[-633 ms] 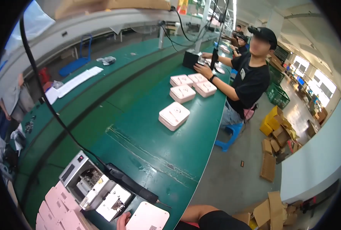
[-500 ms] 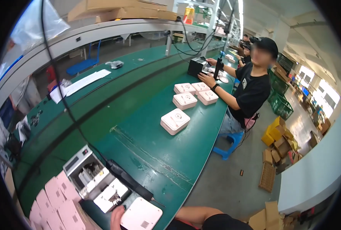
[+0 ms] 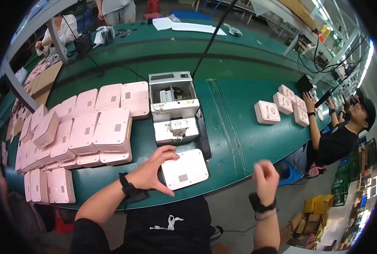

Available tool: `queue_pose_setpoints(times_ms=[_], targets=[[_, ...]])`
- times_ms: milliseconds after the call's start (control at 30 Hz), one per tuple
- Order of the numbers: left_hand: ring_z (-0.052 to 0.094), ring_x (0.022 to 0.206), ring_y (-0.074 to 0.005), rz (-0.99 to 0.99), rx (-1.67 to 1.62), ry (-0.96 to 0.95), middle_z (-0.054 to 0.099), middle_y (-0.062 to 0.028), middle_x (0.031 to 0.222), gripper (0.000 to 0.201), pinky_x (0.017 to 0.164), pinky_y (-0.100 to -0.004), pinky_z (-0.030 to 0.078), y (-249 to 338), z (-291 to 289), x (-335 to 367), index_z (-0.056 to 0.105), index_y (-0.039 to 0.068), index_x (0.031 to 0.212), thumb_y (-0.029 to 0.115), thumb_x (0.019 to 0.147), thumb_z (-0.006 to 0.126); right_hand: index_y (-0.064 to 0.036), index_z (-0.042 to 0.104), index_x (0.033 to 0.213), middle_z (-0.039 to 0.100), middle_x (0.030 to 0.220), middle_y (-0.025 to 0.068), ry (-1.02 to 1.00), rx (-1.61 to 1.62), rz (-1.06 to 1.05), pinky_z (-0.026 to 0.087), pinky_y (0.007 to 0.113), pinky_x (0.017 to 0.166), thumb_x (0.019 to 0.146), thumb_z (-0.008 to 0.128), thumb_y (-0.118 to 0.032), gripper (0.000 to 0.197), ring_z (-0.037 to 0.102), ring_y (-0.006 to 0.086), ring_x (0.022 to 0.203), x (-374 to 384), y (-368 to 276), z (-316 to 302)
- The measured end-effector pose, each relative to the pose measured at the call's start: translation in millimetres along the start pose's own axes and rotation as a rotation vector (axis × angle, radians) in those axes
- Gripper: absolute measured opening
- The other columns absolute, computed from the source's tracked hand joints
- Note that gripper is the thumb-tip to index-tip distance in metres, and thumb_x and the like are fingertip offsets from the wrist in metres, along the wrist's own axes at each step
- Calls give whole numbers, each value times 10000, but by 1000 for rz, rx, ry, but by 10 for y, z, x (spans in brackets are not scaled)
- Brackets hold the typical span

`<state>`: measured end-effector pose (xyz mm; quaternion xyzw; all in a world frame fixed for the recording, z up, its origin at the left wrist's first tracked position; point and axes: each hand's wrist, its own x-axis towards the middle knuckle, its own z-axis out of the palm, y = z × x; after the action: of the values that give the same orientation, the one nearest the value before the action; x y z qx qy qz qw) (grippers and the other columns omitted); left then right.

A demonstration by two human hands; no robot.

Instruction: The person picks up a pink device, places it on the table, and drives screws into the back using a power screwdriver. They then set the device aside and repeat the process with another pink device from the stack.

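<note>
A green far table (image 3: 148, 39) extends across the upper part of the view. White sheets (image 3: 197, 28) lie flat on it; a crumpled bag (image 3: 233, 30) rests to their right. A person in a white top (image 3: 65, 30) occupies the upper left; a person in grey trousers (image 3: 120, 17) stands behind the table. At right, a co-worker in a black shirt (image 3: 335, 142) sits near a blue stool (image 3: 291, 174). Yellow cartons (image 3: 318, 205) and green crates (image 3: 340, 187) stand on the floor.

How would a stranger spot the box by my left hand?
On the green table, find the grey machine. Just in front of it, on your side, lies a pale box, your left hand spanning its left end. Unlike the stacked pink boxes, it lies alone.
</note>
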<state>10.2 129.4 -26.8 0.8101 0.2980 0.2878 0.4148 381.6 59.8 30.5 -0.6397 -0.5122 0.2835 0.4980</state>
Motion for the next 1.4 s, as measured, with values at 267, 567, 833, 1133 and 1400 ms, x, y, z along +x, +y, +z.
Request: queue_pose_setpoints(times_ms=[267, 567, 833, 1133, 1400], targets=[[460, 1305, -359, -82, 51, 51, 382, -167, 1427, 911, 1078, -417, 432, 82, -13, -290, 504, 153, 1383, 363, 609, 938, -4, 563, 1281, 656, 986, 46, -415, 85, 177, 491, 285, 728, 946, 685, -295, 460, 600, 132, 860, 1184, 58, 1637], [493, 1279, -365, -57, 44, 108, 413, -164, 1422, 865, 1061, -424, 450, 15, -40, -347, 517, 178, 1398, 348, 646, 909, -52, 538, 1177, 581, 839, 39, -303, 543, 98, 454, 288, 639, 964, 593, -273, 312, 518, 139, 700, 989, -498, 1397], [491, 1279, -359, -44, 18, 154, 406, -154, 1409, 851, 1052, -421, 459, -20, -64, -332, 495, 189, 1416, 309, 669, 885, -97, 496, 1162, 496, 768, 29, -296, 1003, -329, 417, 283, 613, 974, 544, -236, 239, 482, 124, 660, 751, -1201, 1247], [503, 1263, -349, -61, -19, 154, 421, -144, 1381, 854, 1052, -416, 463, -47, -122, -348, 500, 205, 1418, 274, 660, 886, -94, 483, 1090, 467, 686, 28, -325, 776, -379, 406, 299, 535, 987, 529, -244, 188, 434, 131, 524, 710, -1591, 1753], [508, 1258, -335, -55, -15, 176, 444, -146, 1375, 773, 1046, -409, 473, -48, -137, -326, 592, 194, 1348, 262, 643, 903, -90, 470, 1040, 496, 684, 40, -300, 612, -285, 424, 312, 534, 978, 527, -238, 171, 454, 139, 511, 794, -1550, 1934]])
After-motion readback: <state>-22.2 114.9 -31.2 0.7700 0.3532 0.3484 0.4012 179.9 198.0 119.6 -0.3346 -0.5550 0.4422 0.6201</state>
